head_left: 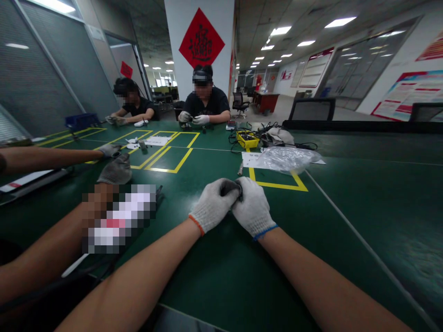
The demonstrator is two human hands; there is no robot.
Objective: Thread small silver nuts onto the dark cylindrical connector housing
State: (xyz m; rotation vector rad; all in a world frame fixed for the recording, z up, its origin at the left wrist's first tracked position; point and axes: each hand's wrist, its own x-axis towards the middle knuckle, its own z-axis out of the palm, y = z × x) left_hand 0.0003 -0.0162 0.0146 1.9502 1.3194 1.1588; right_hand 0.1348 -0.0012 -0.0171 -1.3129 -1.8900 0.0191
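Above the green table (194, 286), my left hand (212, 203) and my right hand (255, 210) meet, both in white knit gloves. Orange trim edges the left cuff and blue trim the right. The fingers of both hands are closed together around a small dark piece (239, 192), mostly hidden by the gloves, so its kind cannot be made out. Just beyond the hands, a small metal cylinder-like piece (240, 168) lies by a white paper sheet (249, 159). A crumpled clear plastic bag (289, 158) covers part of that sheet.
Yellow tape (280, 186) marks rectangles on the table. A yellow bin (247, 139) with small parts stands beside tangled black cables (273, 129). At left, a co-worker's gloved hand (116, 170) is near a pixelated white object (126, 216). Two people sit across the table.
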